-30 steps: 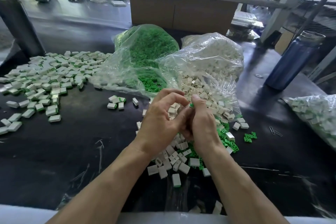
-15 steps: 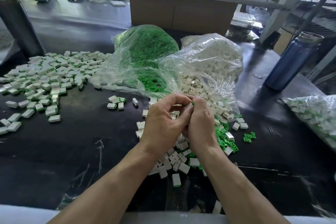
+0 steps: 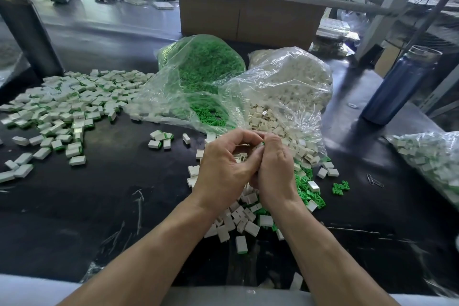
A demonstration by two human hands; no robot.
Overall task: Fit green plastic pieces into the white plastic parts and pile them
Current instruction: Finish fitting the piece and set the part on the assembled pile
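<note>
change: both hands lifted slightly, closer together | left hand (image 3: 224, 169) and right hand (image 3: 275, 171) fingers curled, pinching one white part (image 3: 259, 144) with green piece at fingertips (seating looks nearly done) | place: just before the white-parts bag (image 3: 285, 87)

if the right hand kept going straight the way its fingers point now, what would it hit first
Probably the clear plastic bag of white plastic parts: the right hand points up and away from the person, toward that bag's open mouth just beyond the fingertips. Depth is hard to judge from one view.
</note>
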